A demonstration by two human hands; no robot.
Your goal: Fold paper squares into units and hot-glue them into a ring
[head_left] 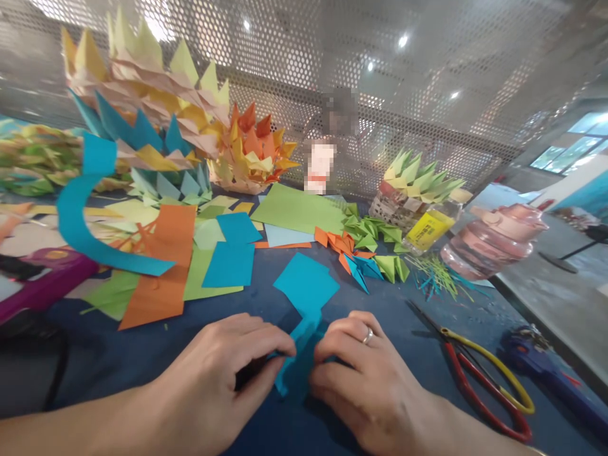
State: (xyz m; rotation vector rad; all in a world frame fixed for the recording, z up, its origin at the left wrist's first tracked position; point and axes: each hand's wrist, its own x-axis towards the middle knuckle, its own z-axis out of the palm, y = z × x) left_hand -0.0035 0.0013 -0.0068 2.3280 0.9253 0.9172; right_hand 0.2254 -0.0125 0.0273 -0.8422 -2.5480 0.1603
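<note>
My left hand (pixel 216 367) is on the near side of the blue stack (pixel 306 284), its grip narrow, thumb and forefinger closed on the edge of a blue strip (pixel 308 326). The strip slants from the near corner of the stack down towards me, between my two hands, its low end just below my left thumb. My right hand (pixel 363 373), a ring on one finger, is also nearer me than the stack, a little to its right; its fingers curl down beside the strip, and I cannot tell whether that grip holds anything. Everything lies on the dark worktop (pixel 266 411). Left of the stack are two blue sheets (pixel 228 265), then an orange sheet (pixel 159 272) over green paper, then a curved blue band (pixel 71 218), with a purple glue gun (pixel 52 272) farther left. Beyond the stack is a large green sheet (pixel 299 209); to its far left stand spiky paper crowns (pixel 147 120). To the right of the stack, folded pieces (pixel 375 231) in green, orange and blue lie near it, and past them are a bottle (pixel 427 228), a pink jug (pixel 494 240) and thin trimmings (pixel 441 278). Well right of the stack and nearer me rest the scissors (pixel 468 386), blades pointing away from me.
</note>
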